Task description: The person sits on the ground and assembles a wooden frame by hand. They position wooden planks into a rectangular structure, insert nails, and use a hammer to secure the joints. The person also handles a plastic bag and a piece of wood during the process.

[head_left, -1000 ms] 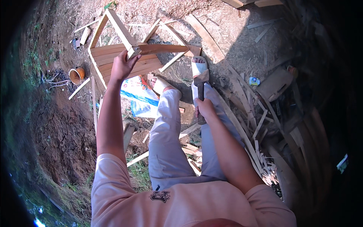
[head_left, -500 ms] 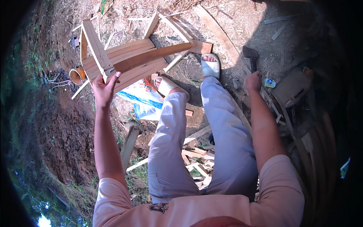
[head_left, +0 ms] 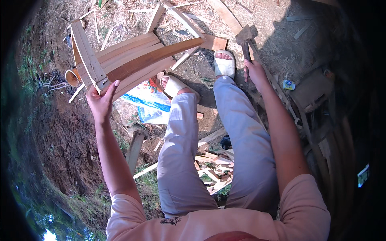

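A wooden frame (head_left: pixel 128 60), built of several long curved slats joined at one end by a short crosspiece, is seen held tilted above the ground at upper left, its far end reaching toward a small wooden block (head_left: pixel 217 42) near the feet. The left arm is extended upward and forward from the lower edge, nearly straight, and the left hand (head_left: pixel 102 100) is set against the lower corner of the crosspiece, fingers curled round the edge with the thumb raised alongside; the frame is gripped there. The right arm is stretched forward along the right leg, and the right hand (head_left: pixel 253 72) is closed round the handle of a hammer (head_left: pixel 246 38), whose head lies just beyond the hand, resting near the ground beside a long plank (head_left: pixel 225 14). Both feet are seen in pale slip-on sandals: the left sandal (head_left: pixel 175 85) rests just under the frame's near slats, the right sandal (head_left: pixel 224 64) just beside the wooden block. A blue-and-white sack (head_left: pixel 148 106) lies on the ground beneath the frame and the left foot. An orange pot (head_left: pixel 73 77) stands on the soil left of the crosspiece. A heap of short wood offcuts (head_left: pixel 213 168) lies between the legs, and loose strips and shavings are scattered over the bare ground (head_left: pixel 64 140) all round.
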Demonstrator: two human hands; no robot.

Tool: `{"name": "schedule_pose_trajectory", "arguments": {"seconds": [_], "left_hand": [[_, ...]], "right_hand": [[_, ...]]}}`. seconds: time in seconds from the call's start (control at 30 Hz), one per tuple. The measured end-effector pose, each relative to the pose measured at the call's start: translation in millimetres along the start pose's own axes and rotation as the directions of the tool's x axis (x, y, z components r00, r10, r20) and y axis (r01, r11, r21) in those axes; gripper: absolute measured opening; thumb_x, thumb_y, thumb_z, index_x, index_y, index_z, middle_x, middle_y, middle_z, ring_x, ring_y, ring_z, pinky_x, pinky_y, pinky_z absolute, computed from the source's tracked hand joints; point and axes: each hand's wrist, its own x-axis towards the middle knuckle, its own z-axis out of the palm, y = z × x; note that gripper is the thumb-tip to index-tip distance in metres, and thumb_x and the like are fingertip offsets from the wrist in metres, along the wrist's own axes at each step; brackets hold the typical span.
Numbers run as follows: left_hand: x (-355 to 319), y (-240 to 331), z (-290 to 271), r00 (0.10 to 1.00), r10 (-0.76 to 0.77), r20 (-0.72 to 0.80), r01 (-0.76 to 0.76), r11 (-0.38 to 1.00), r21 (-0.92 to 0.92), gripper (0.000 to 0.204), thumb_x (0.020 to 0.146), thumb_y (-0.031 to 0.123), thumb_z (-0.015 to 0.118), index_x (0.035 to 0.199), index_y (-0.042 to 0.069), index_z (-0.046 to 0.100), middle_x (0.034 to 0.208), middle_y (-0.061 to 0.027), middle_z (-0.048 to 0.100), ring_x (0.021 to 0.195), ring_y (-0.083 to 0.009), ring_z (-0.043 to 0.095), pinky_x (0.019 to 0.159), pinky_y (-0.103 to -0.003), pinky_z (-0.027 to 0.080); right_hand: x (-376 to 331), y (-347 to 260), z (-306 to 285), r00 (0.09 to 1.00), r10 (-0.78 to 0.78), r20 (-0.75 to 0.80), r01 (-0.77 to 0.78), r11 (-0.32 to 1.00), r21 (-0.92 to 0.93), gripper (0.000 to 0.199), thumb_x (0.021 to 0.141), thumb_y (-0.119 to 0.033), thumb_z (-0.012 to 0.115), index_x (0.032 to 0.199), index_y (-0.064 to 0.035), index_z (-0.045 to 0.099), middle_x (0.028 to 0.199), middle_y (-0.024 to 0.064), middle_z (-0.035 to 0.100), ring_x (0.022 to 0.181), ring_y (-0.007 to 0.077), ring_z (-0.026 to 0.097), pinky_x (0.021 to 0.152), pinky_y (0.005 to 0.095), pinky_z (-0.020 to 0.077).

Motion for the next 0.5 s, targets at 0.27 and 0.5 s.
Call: {"name": "schedule_pose_trajectory", "arguments": {"seconds": [0.27, 0.5], "left_hand": [[14, 52, 32, 0.994, 0.112, 0.020, -0.113, 0.990, 0.080, 0.024, 0.093, 0.019, 0.090, 0.104, -0.001, 0.081, 0.086, -0.0029, 0.080, 0.078, -0.0065, 0.069, 0.073, -0.026, 0.055], [17, 69, 43, 0.996, 0.087, 0.018, -0.088, 0.985, 0.151, 0.032, 0.088, 0.024, 0.093, 0.100, -0.002, 0.080, 0.087, -0.0101, 0.082, 0.080, -0.0123, 0.076, 0.075, -0.031, 0.061]], "right_hand": [[-42, -87, 111, 0.904, -0.112, 0.412, 0.182, 0.974, -0.137, 0.037, 0.114, -0.037, 0.057, 0.098, -0.0033, 0.056, 0.075, 0.0023, 0.058, 0.052, 0.0151, 0.057, 0.050, 0.0355, 0.0513], [-70, -129, 95, 0.914, -0.154, 0.375, 0.107, 0.984, 0.142, 0.035, 0.114, -0.036, 0.057, 0.102, -0.0031, 0.059, 0.077, 0.0027, 0.058, 0.055, 0.0140, 0.057, 0.052, 0.0333, 0.0488]]}}
